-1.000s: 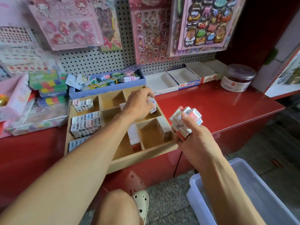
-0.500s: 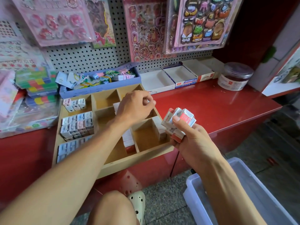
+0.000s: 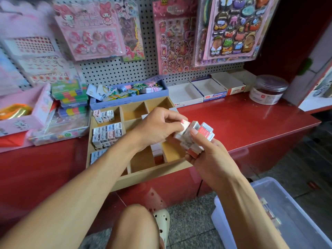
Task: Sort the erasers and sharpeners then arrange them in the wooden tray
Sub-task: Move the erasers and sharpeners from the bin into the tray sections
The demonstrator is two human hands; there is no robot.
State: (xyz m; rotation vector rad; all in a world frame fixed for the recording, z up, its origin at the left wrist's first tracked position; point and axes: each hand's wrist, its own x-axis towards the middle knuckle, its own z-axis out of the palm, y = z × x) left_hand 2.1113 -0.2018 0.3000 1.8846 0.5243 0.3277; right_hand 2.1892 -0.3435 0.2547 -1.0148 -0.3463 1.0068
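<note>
At far left of the frame, on the red table: pink box and stacked coloured packs, below a pegboard hung with sticker sheets.

Left of centre: wooden tray, divided into compartments, front edge overhanging the table. Its left-hand compartments hold rows of small sharpeners, standing close together. A blue tray of mixed clips sits just behind it.

Centre: left hand, forearm reaching in from lower left, held above the wooden tray's middle compartments. Fingers curled, thumb and fingertips pinching the upper left eraser of the bundle held by the other hand. Beneath the wrist, a column of erasers already placed in tray, standing on edge in a middle compartment.

Right of centre: right hand, forearm coming up from lower right, palm turned upward over the tray's front right corner. Fingers wrapped round a bundle of red-and-white erasers; thumb pressed across the top of the bundle.

Upper right: open white cartons along the pegboard; clear lidded jar beside them.

Lower right: translucent plastic bin on the floor, contents hard to make out.
</note>
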